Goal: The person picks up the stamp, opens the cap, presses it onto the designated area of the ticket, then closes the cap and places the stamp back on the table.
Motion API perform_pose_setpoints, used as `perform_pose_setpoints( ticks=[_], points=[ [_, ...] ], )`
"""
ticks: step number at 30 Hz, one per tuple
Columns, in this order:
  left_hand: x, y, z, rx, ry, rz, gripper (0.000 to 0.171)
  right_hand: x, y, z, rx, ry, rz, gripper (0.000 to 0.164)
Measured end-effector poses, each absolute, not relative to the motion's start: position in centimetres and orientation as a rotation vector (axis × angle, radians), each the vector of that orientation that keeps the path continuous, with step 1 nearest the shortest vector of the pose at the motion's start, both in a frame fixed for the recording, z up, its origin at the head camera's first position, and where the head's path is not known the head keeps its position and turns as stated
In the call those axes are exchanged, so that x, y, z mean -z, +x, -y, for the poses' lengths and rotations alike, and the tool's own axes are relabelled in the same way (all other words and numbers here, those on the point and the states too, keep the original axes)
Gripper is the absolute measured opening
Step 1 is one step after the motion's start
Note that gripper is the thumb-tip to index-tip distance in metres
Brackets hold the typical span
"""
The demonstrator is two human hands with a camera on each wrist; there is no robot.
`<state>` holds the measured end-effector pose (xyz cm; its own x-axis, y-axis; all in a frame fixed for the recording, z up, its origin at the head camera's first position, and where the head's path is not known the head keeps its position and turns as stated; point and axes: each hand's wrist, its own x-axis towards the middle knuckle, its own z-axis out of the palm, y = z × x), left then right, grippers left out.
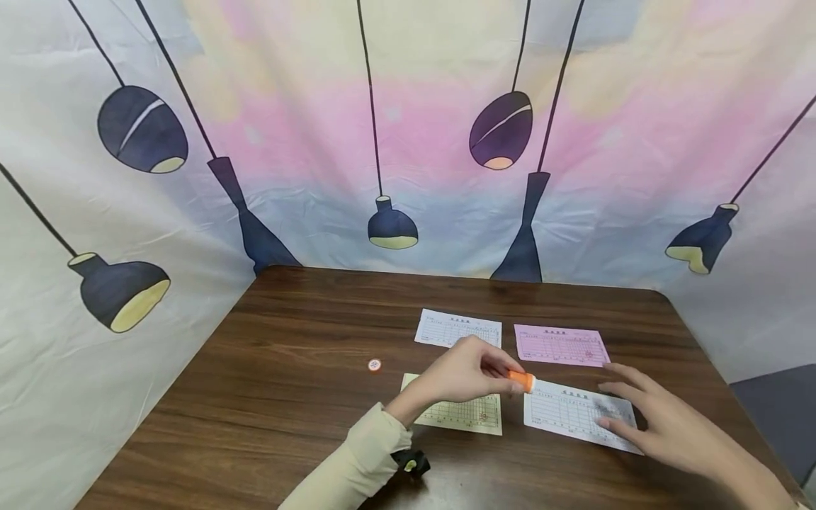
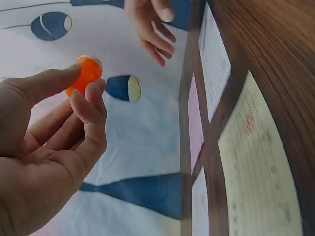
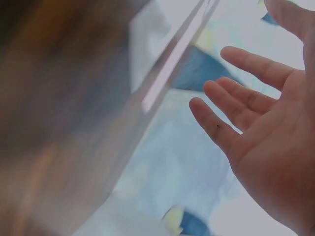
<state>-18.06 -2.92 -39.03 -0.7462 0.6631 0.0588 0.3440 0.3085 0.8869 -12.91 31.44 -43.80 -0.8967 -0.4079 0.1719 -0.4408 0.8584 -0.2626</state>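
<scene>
In the head view my left hand (image 1: 468, 370) pinches a small orange stamp (image 1: 521, 381) between thumb and fingers, raised off the table at the left corner of a white printed slip (image 1: 567, 416). The left wrist view also shows this orange stamp (image 2: 90, 70), with a pale end facing away from the palm. My right hand (image 1: 666, 418) is over the right part of that white slip, fingers spread and holding nothing; whether it touches the paper cannot be told. Partly under the left forearm lies a yellow slip (image 1: 462, 416) bearing a red mark.
Behind are another white slip (image 1: 454, 330) and a pink slip (image 1: 561, 346) with a red mark. A small round orange-rimmed cap (image 1: 374, 365) lies left of them on the brown wooden table (image 1: 268, 354). A cloth printed with lamps (image 1: 433, 142) hangs at the table's back.
</scene>
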Motion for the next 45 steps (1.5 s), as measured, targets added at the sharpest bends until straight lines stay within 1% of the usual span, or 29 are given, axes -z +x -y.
perform_pose_setpoints(
  ticks=[5,12,17,26,32,35,41,45],
  points=[
    [39.2,-17.9,5.8,-1.415,0.834,-2.328,0.018,41.9,-14.5,-27.5,-0.431,0.786,2.869,0.050],
    [39.0,-18.0,11.9,-1.451,0.760,-2.385,0.019,40.7,-16.5,-21.9,-0.368,1.005,2.766,0.043],
    [39.2,-17.9,16.2,-1.473,0.642,-2.484,0.020,40.0,-17.8,-18.2,-0.371,1.141,2.760,0.044],
    [40.0,-18.0,21.9,-1.424,0.573,-2.576,0.018,39.5,-19.8,-12.5,-0.433,1.348,2.735,0.041],
    [40.5,-17.7,24.8,-1.439,0.503,-2.611,0.020,39.8,-21.0,-9.2,-0.480,1.477,2.699,0.034],
    [40.7,-17.5,25.8,-1.434,0.484,-2.625,0.023,40.1,-21.5,-7.8,-0.510,1.518,2.685,0.031],
    [40.8,-17.1,27.8,-1.440,0.425,-2.658,0.024,40.7,-22.4,-5.2,-0.544,1.499,2.742,0.037],
    [41.0,-16.8,29.2,-1.445,0.359,-2.660,0.025,41.3,-22.8,-3.5,-0.599,1.484,2.782,0.037]
  ],
)
